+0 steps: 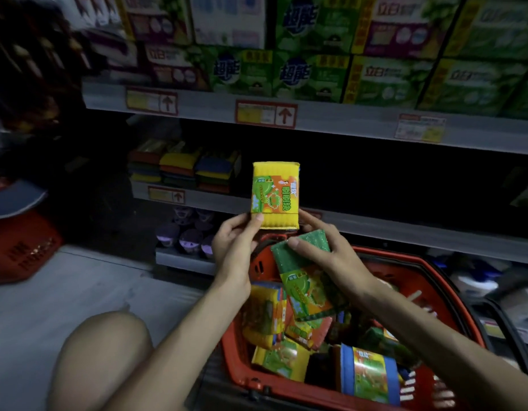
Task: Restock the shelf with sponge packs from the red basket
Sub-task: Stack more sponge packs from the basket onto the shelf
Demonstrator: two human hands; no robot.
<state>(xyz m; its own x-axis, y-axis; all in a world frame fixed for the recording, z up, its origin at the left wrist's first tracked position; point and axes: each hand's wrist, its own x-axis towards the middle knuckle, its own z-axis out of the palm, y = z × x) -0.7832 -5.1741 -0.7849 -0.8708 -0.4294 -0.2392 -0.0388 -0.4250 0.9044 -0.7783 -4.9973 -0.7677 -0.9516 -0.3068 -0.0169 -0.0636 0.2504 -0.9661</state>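
Observation:
My left hand [236,241] pinches the bottom left corner of a yellow sponge pack [276,194] and holds it upright in front of the dark shelf [375,226]. My right hand [325,247] grips a green sponge pack [304,280] and touches the yellow pack's bottom right corner with a fingertip. Both hands hover over the far end of the red basket [446,292], which holds several more sponge packs [283,357] in yellow, green, orange and blue. Stacked sponge packs [182,170] stand on the shelf's left part.
Green and purple detergent boxes [310,75] fill the shelf above, with price tags [265,114] on its edge. A second red basket [19,247] sits on the floor at left. Purple items [185,235] occupy the lowest shelf. My bare knee [105,351] is at bottom left.

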